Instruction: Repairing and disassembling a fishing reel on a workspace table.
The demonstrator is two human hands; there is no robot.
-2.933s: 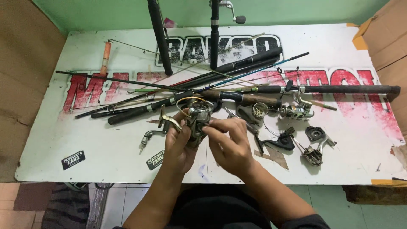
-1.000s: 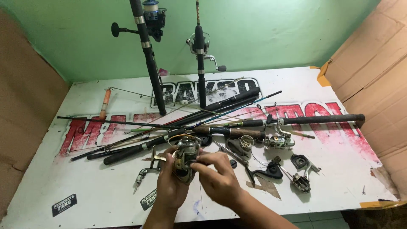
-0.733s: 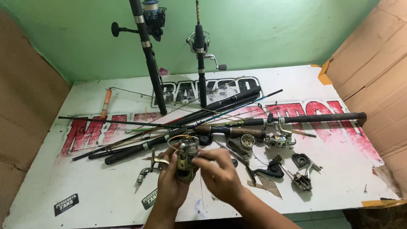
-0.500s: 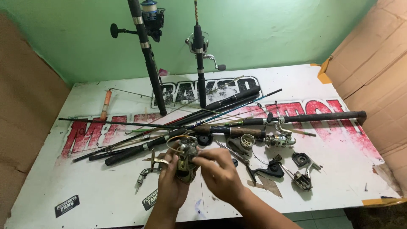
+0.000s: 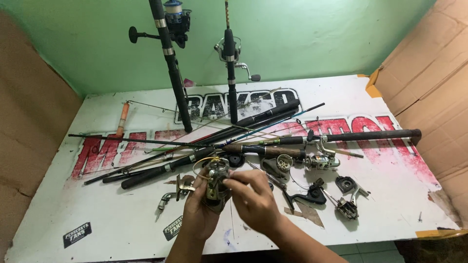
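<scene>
Near the desk's front edge, a spinning reel is cradled upright in the closed left hand so that the right hand's pinched fingers can work its side.

View tilted up since start; right hand fingers shifted onto reel top.

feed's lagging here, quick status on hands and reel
Left hand grips spinning reel over white table. Right hand pinches its top. Rods and reel parts scattered behind.
</scene>
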